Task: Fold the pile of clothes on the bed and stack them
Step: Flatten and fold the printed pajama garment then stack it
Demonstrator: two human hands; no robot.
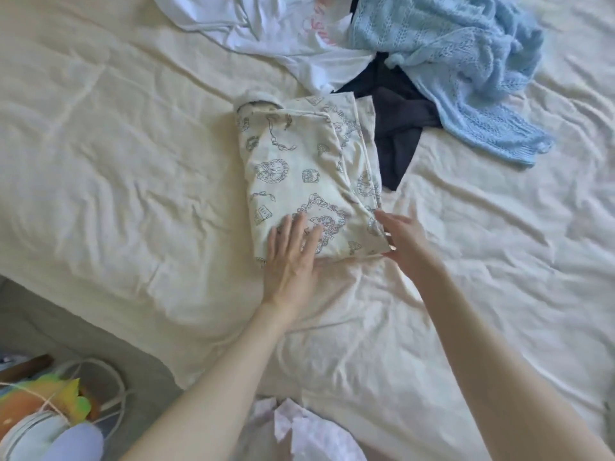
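A cream garment with a grey-blue print [299, 161] lies folded into a rectangle in the middle of the bed [116, 144]. My left hand [293, 254] rests flat on its near left corner, fingers straight. My right hand [404, 239] is at its near right corner, fingers extended and touching the edge. Behind it lies the unfolded pile: a white top [283, 31], a light blue knit [466, 61] and a dark garment [396, 128].
The bed's cream sheet is wrinkled, and its corner drops off at the lower left to the floor [66, 334]. Down there are a colourful toy [43, 400], a white cord [116, 384] and a pale container [36, 434]. A pale pink patterned cloth [309, 430] is at the bottom edge.
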